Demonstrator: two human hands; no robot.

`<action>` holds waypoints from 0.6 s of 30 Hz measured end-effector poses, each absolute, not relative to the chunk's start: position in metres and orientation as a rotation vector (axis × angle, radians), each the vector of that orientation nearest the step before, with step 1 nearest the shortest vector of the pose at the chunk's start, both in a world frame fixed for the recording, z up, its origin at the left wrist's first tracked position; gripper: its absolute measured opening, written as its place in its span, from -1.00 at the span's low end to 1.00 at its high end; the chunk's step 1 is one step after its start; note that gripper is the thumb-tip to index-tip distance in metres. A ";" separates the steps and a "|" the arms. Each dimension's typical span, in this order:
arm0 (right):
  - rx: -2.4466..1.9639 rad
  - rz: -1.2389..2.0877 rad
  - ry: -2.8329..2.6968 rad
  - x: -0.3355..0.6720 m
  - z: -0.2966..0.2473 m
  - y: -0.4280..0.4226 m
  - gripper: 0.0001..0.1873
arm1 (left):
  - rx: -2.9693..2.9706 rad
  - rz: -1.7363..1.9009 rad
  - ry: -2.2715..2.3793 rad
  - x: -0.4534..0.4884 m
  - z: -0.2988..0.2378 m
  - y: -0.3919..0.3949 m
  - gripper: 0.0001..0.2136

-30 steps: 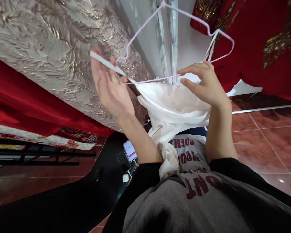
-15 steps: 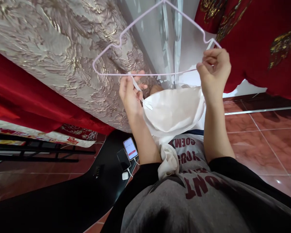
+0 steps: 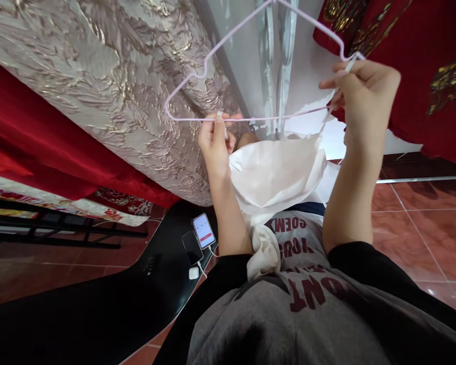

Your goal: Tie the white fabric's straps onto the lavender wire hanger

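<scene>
A thin lilac wire hanger point(image 3: 197, 78) hangs in front of me at chest height. Below its bottom bar droops a white satin strappy top point(image 3: 277, 175), gathered down toward my lap. My left hand point(image 3: 215, 139) is closed, pinching one thin white strap right at the hanger's bottom bar. My right hand point(image 3: 365, 96) is closed too, holding the other strap against the hanger's right shoulder, near its notch. Both forearms are raised, and my grey printed shirt point(image 3: 307, 304) fills the lower frame.
A silver-beige brocade fabric point(image 3: 99, 86) hangs at left over red cloth point(image 3: 30, 147). Red gold-embroidered garments point(image 3: 421, 61) hang at right. A black surface point(image 3: 137, 294) at lower left carries a lit phone point(image 3: 203, 230), a second dark phone and a white charger. The floor is reddish tile point(image 3: 421, 228).
My left hand went from open with the strap across it to pinching the strap at the hanger bar. My right hand closed on the other strap and rose to the hanger's right shoulder.
</scene>
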State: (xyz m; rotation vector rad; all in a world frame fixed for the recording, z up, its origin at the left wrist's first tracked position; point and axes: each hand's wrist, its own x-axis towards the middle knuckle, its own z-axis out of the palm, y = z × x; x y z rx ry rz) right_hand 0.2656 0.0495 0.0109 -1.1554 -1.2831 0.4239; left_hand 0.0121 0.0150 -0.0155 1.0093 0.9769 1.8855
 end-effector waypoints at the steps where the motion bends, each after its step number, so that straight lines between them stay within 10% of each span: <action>1: -1.165 0.407 -1.264 0.266 0.015 0.046 -0.92 | 1.007 1.885 0.989 0.012 -0.017 0.016 -0.67; 18: -1.344 0.537 -1.320 0.288 0.022 0.020 -0.50 | 1.107 1.938 0.862 0.001 -0.019 0.017 -0.66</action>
